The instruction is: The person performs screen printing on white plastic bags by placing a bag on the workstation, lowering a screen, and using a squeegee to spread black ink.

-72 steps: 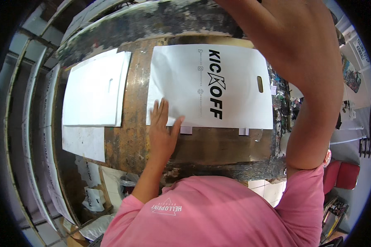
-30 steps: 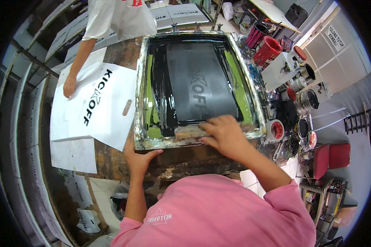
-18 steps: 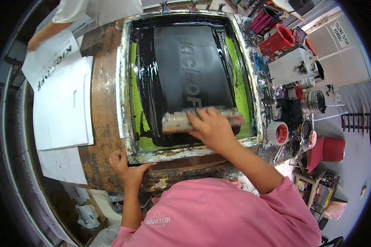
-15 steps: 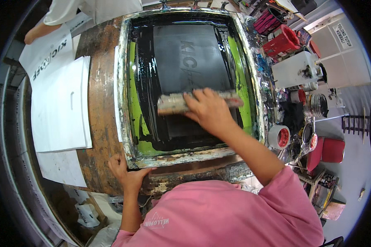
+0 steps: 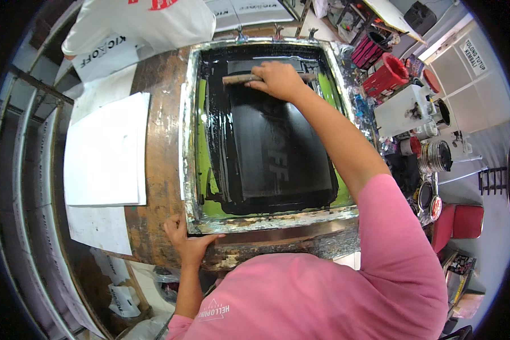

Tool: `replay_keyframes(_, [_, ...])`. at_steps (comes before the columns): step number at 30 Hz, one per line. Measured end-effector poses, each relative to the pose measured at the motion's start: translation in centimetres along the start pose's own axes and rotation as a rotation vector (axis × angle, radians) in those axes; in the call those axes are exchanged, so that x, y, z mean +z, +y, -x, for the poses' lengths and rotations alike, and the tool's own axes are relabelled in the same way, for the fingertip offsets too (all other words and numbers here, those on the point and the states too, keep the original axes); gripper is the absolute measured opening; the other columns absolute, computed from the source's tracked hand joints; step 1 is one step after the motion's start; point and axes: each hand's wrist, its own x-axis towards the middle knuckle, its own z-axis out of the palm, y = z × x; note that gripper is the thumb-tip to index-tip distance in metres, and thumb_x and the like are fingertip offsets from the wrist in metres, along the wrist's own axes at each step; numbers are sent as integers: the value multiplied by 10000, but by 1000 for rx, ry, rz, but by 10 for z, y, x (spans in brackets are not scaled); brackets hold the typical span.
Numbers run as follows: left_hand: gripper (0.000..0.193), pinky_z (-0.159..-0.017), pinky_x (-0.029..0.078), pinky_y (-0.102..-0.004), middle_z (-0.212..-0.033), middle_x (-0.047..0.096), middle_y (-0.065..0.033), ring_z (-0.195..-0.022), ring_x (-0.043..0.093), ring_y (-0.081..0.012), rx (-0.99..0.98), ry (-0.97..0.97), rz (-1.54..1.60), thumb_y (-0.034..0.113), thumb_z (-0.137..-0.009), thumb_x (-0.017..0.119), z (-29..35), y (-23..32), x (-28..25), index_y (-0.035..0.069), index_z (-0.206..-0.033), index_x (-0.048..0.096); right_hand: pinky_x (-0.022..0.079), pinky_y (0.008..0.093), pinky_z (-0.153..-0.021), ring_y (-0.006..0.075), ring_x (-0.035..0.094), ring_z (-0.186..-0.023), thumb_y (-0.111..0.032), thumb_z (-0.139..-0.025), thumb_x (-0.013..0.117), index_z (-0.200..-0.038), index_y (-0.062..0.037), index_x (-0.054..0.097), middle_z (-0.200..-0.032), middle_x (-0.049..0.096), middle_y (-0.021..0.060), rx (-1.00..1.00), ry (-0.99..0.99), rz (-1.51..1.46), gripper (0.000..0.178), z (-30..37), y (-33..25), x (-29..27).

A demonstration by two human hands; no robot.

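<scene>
A screen printing frame (image 5: 191,164) lies on the brown table, its mesh (image 5: 283,130) coated with black ink and green along the sides. Dark lettering shows through the middle of the mesh. Near the frame's far end, my right hand (image 5: 279,80) is closed round a wooden squeegee (image 5: 237,80), which lies crosswise on the inky mesh. My left hand (image 5: 186,241) holds the near left corner of the frame, thumb stretched along the near edge and fingers at the left side. Part of those fingers is hidden from view.
White sheets (image 5: 105,156) are stacked on the table (image 5: 158,107) to the left. A person in a white top (image 5: 147,25) stands at the far left by a printed sheet (image 5: 105,59). Red tubs (image 5: 384,76), tins (image 5: 434,156) and a red chair (image 5: 466,222) are on the right.
My right hand has pushed the squeegee from the middle of the mesh to the far end. My left hand stays at the corner. The other person's printed sheet has moved away from the stack.
</scene>
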Motion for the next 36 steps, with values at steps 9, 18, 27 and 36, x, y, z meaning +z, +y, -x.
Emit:
replay_keyframes(9, [988,-1008,469,-452,-1188,675,-118,-1182,572,-312,-55,35,122,386,-455,1096,9,-13,11,-8,-1271,703,555,563,-796,416,712,-945,-479,-1014,681,-1119,-103,726,-998,704,188,64,-320,-318,394,218,-128,-114])
replay_keyframes(18, [1082,-1125,460,-356,-1510,546,-123,-1333,564,-227,-33,281,939,326,-824,981,-44,79,-52,-7,-1650,368,412,568,-1047,313,602,-995,-383,-869,803,-1132,-95,668,-987,621,104,82,227,25,413,221,-179,-223])
replay_keyframes(27, [1148,-1288,41,-684,-1723,213,-354,-1644,109,-488,51,-178,-405,735,-935,672,-66,76,5,41,-1724,209,420,492,-843,335,648,-816,-418,-940,697,-914,-74,682,-790,640,107,-18,653,111,346,130,-144,-282])
replay_keyframes(36, [1211,-1197,-144,-790,-1784,154,-269,-1670,56,-430,36,-337,-353,898,-917,471,-22,51,43,16,-1713,234,486,476,-734,295,589,-566,-438,-982,623,-676,-11,616,-611,604,130,21,617,103,525,101,-145,-322])
